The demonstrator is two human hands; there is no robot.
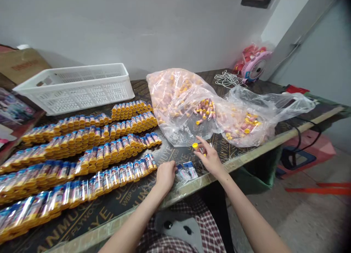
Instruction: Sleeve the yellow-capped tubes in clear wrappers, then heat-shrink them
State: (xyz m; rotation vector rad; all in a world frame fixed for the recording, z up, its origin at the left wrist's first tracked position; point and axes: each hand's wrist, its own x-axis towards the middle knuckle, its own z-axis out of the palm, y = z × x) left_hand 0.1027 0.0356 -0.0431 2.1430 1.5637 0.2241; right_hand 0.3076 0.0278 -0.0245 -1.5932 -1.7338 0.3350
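Note:
My right hand (210,158) holds a small tube with a yellow end (195,146) between thumb and fingers, just above the table in front of the clear bag. My left hand (165,175) rests on the table with its fingers curled together. Its fingertips are at the left edge of a small pile of clear printed plastic sleeves (187,172); whatever they pinch is hidden. Loose pink-and-yellow tubes (205,108) lie in the mouth of the big clear plastic bag (178,88). To the left, wrapped tubes with blue and yellow ends (115,176) are stacked in several long rows.
A white plastic basket (90,88) stands behind the rows, beside a cardboard box (24,64). More tubes lie in the bag's right part (246,125). A pink fan (256,67) and a white cord (229,78) are at the back right. A pink stool (318,148) stands beyond the table edge.

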